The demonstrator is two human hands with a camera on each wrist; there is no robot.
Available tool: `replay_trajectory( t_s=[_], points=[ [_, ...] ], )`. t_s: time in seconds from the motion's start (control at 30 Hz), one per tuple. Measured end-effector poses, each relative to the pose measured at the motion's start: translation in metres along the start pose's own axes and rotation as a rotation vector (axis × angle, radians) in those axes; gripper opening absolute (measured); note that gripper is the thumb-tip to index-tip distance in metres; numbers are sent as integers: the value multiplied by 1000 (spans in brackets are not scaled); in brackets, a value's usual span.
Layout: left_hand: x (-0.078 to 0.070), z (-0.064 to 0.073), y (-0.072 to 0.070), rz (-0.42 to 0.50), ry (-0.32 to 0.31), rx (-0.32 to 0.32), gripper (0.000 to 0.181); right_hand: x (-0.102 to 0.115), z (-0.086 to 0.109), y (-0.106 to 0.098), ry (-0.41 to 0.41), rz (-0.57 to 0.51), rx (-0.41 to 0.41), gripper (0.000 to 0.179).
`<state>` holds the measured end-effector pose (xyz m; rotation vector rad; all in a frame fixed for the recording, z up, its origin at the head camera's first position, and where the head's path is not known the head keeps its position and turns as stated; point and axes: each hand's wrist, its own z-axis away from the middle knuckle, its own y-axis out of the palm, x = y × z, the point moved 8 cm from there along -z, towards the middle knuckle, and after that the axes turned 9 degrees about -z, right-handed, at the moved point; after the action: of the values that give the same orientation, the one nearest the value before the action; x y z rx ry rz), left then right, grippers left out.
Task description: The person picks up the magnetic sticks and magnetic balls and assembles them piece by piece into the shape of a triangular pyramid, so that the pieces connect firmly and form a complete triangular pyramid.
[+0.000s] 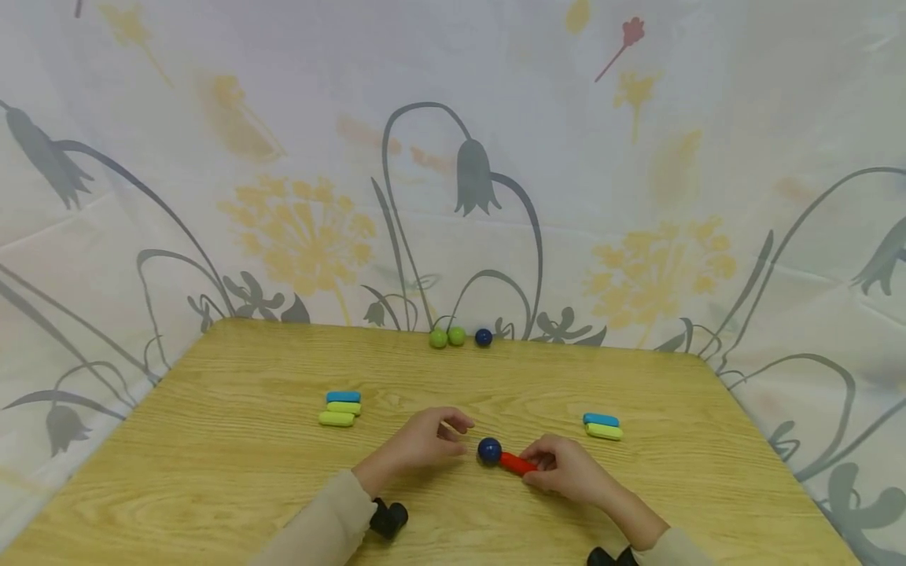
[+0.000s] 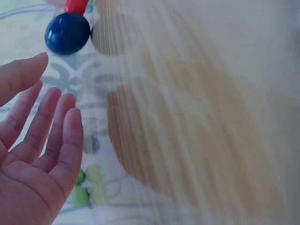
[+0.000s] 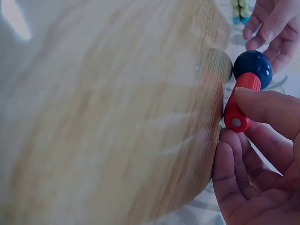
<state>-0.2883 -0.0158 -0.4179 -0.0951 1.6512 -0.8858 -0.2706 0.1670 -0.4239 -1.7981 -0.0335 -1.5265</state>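
Pinching rod (image 1: 517, 463) by one end, R hand (image 1: 566, 470), lower ctr, prob. leaves ball (image 1: 489, 450) clear; L hand (image 1: 430, 435), fingers loose, holds nothing.

Floral cloth (image 1: 453, 251) is hanging at 12 o'clock (grey bells, yellow blooms) behind wood-grain tbl (image 1: 212, 472). Two grn balls (image 1: 456, 336) + a far navy ball (image 1: 484, 337) are sitting along the far edge, also 12. Blue/lime rods are lying about: trio (image 1: 344, 409) approx. 10, pair (image 1: 602, 431) approx. 2.

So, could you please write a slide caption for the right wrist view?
Right hand holds a red rod touching a dark blue ball, left hand nearby.
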Motion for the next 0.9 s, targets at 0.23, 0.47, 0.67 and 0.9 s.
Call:
replay_trajectory(
  t_s=[0.23, 0.47, 0.67, 0.9],
  points=[
    [10, 8, -18, -47, 31, -40, 26, -2, -1, -1, 9, 18, 11, 22],
    [18, 16, -31, -53, 47, -57, 27, -4, -2, -1, 2, 25, 14, 22],
    [25, 24, -42, -79, 55, -88, 27, -4, -3, -1, -3, 21, 15, 22],
    [33, 37, -57, -84, 48, -139, 27, -3, -2, 0, -2, 11, 15, 22]
  ],
)
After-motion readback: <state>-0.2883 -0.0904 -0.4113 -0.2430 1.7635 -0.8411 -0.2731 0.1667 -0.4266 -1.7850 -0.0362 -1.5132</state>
